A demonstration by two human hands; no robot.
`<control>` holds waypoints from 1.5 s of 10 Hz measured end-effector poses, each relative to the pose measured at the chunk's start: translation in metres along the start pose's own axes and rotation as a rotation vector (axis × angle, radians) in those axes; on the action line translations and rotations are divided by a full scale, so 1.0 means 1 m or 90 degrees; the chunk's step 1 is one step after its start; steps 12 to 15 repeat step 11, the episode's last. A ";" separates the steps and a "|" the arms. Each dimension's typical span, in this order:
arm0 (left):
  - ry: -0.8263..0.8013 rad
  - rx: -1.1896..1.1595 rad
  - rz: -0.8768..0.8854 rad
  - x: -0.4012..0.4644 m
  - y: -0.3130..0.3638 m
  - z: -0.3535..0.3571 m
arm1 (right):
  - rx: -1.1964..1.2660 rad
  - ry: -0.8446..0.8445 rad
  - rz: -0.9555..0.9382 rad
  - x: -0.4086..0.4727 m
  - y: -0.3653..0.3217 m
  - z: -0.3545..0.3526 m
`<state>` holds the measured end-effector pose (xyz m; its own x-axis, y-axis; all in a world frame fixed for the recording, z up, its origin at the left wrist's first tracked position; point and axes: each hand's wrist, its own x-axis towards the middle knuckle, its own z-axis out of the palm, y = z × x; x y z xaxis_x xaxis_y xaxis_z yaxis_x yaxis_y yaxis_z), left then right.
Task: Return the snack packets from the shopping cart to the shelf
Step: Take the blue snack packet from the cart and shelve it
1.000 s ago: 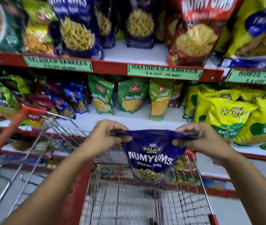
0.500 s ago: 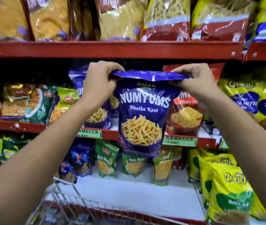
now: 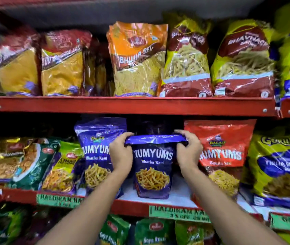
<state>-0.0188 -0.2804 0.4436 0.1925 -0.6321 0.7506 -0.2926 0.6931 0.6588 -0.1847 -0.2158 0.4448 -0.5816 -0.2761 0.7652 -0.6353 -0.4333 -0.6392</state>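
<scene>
- Both hands, left (image 3: 121, 154) and right (image 3: 188, 152), pinch the top corners of the blue packet (image 3: 152, 167) at frame centre.
- The packet stands upright on the middle shelf (image 3: 176, 197), in the gap between a matching blue pack (image 3: 96, 152) and a red pack (image 3: 223, 156).
- Step in hand: placing. Next, probably, let go once it balances.
- Half a second ago it hung in the air before the shelf; now its base is down.

The purple packet (image 3: 152, 167) reads "NUMYUMS Bhatha Kani". The same words stand on the purple packet to its left (image 3: 96, 156); the red packet to its right (image 3: 220, 152) reads "NUMYUMS Bhujia Sev". The orange packet above (image 3: 137, 59) says "BHUJIA SEV". The green price tag below (image 3: 177, 213) partly reads "HALDIRAM", "OFF ON".
</scene>
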 end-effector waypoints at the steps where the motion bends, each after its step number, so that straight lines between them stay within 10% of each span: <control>1: -0.014 -0.134 -0.043 -0.003 -0.013 0.012 | 0.096 -0.011 0.064 -0.008 0.008 0.008; 6: -0.263 -0.203 -0.338 -0.082 -0.040 0.016 | 0.026 -0.244 0.287 -0.088 0.053 0.012; 15: -0.277 -0.118 -0.278 -0.099 0.015 -0.013 | -0.075 -0.293 0.195 -0.086 -0.001 -0.041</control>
